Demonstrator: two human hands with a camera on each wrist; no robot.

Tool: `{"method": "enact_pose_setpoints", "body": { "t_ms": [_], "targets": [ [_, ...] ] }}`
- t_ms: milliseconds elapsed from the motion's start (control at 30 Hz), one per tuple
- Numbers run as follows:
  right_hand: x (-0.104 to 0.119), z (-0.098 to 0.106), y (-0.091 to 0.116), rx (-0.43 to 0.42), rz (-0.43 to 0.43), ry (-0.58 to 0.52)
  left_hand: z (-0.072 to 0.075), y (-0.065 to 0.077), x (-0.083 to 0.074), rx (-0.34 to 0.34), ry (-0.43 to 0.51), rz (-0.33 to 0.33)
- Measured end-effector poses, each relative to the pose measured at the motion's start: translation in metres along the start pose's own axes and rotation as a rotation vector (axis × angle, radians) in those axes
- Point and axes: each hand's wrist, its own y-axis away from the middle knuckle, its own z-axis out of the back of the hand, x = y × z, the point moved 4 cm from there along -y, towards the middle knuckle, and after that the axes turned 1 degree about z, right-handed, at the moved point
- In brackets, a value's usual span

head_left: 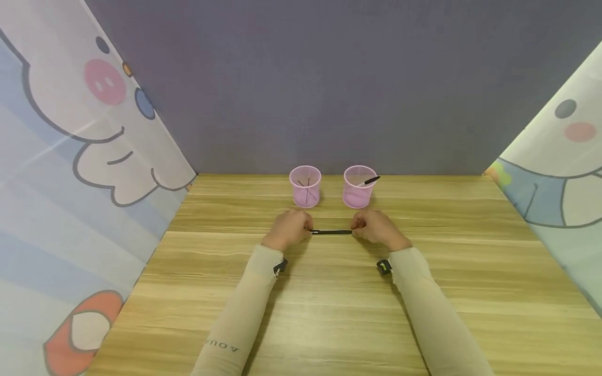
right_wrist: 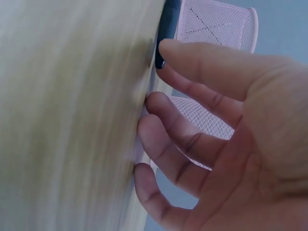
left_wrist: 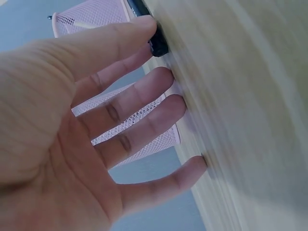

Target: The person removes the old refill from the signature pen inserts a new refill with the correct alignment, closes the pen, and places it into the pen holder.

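Note:
A slim black pen (head_left: pixel 331 232) lies crosswise, low over the wooden table, between the two hands. My left hand (head_left: pixel 289 228) pinches its left end between thumb and index finger; the left wrist view shows that dark end (left_wrist: pixel 160 45) under the thumb. At the other end, my right hand (head_left: pixel 376 228) pinches the pen's tapered tip (right_wrist: pixel 166 29) with thumb and index finger. The remaining fingers of both hands are spread, fingertips at the table surface. Behind the hands stand two pink mesh cups, a left cup (head_left: pixel 297 196) and a right cup (head_left: pixel 356 200).
Thin dark sticks (head_left: pixel 308 192) stand crossed inside the left cup. A pale stick with a black end (head_left: pixel 372 180) leans out over the right cup's rim. A grey wall (head_left: pixel 329 89) closes off the table's (head_left: pixel 329 313) back edge; cartoon-printed curtains (head_left: pixel 61 156) flank it.

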Motion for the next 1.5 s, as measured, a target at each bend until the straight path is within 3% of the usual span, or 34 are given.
{"method": "enact_pose_setpoints", "body": {
  "t_ms": [333,633,933,1500],
  "targets": [
    [0.002,-0.003,-0.001,-0.003,0.012,0.037,-0.001,0.000,-0.002,-0.039,-0.027,0.004],
    [0.002,-0.002,-0.002,-0.012,0.031,0.055,-0.003,-0.001,-0.003,-0.028,-0.055,0.005],
    [-0.003,0.002,-0.001,-0.070,0.013,0.031,0.001,-0.002,-0.003,-0.053,0.014,-0.015],
    [0.002,0.013,0.000,-0.075,0.065,-0.092,0.016,-0.001,0.002,-0.115,0.164,-0.052]
  ]
}}
